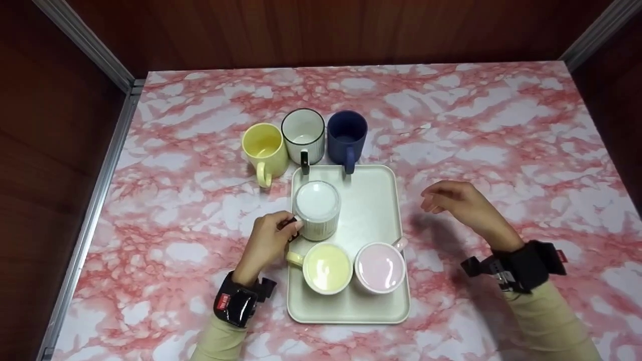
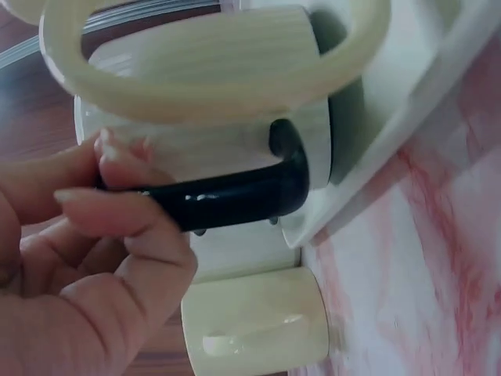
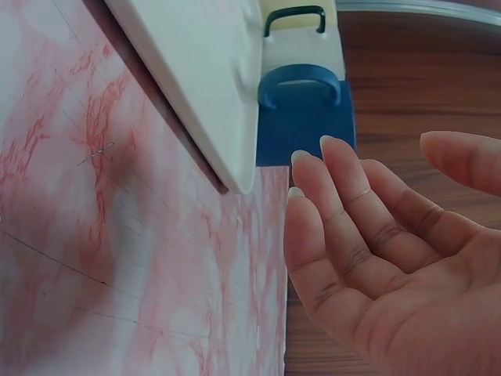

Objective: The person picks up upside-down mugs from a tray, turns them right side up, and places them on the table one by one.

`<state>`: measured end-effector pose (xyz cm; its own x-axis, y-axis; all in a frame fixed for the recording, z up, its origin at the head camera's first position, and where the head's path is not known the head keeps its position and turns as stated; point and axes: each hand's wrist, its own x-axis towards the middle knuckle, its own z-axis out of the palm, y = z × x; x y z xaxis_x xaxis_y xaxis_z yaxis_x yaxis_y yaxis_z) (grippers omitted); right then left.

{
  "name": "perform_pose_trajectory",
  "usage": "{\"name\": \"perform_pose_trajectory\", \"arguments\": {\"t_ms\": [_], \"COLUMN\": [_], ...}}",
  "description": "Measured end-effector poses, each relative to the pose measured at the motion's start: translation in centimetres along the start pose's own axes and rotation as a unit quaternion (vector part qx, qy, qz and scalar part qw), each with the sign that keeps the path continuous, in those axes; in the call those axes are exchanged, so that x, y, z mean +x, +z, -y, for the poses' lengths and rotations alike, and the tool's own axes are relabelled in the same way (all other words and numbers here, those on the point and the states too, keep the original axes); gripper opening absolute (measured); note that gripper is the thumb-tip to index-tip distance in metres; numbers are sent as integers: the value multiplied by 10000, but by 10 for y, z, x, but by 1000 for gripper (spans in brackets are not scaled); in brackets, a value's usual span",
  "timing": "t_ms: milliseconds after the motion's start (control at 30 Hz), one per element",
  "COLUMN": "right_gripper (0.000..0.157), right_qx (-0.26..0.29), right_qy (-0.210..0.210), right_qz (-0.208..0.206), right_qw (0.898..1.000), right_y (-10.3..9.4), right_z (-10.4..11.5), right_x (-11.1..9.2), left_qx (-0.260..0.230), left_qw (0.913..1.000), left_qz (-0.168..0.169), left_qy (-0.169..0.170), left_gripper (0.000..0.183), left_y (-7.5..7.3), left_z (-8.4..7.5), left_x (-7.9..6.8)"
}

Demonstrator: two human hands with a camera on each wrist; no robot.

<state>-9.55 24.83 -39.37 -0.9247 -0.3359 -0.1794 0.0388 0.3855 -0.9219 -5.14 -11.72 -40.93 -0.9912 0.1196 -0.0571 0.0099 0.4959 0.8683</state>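
Observation:
My left hand (image 1: 268, 235) pinches the black handle (image 2: 235, 196) of a white ribbed mug (image 1: 321, 228). That mug stands upside down at the left of a cream tray (image 1: 351, 313), its dark rim against the tray. Just in front of it on the tray are a yellow mug (image 1: 327, 269), handle to the left, and a pink mug (image 1: 379, 268), handle to the upper right; both show a glossy round face with a pale edge. Out to the right of the tray, my right hand (image 1: 459, 200) hovers above the table, fingers loosely bent and holding nothing.
Behind the tray, three upright mugs stand side by side: a yellow one (image 1: 273, 163), a white one with a black rim (image 1: 316, 145) and a dark blue one (image 1: 341, 150). Their handles face me. Dark wooden panels (image 1: 351, 35) enclose the pink marbled table (image 1: 190, 301).

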Motion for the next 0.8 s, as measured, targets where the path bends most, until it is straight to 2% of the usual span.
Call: {"name": "perform_pose_trajectory", "arguments": {"t_ms": [333,467,567,667,733,800], "right_gripper": [29,26,25,25,25,25], "right_qx": [0,4,25,90,96,98], "right_qy": [22,32,6,-71,-197,-355], "right_qz": [47,49,111,192,265,341], "right_qw": [10000,10000,9999,9997,9994,9987], "right_y": [2,4,7,10,12,15], "right_z": [2,6,11,18,24,30], "right_x": [1,1,1,0,-1,-3], "left_qx": [-235,-585,-1049,-1691,-2286,-2937], "left_qw": [9987,9961,9915,9820,9689,9501], "left_qz": [-397,-486,-497,-459,-398,-306], "left_qy": [-214,-440,-584,-701,-855,-1004], "left_gripper": [15,17,18,18,19,20], "left_y": [1,-1,-3,-5,-6,-7], "left_z": [-3,-10,-16,-24,-29,-35], "left_x": [6,7,8,8,7,6]}}
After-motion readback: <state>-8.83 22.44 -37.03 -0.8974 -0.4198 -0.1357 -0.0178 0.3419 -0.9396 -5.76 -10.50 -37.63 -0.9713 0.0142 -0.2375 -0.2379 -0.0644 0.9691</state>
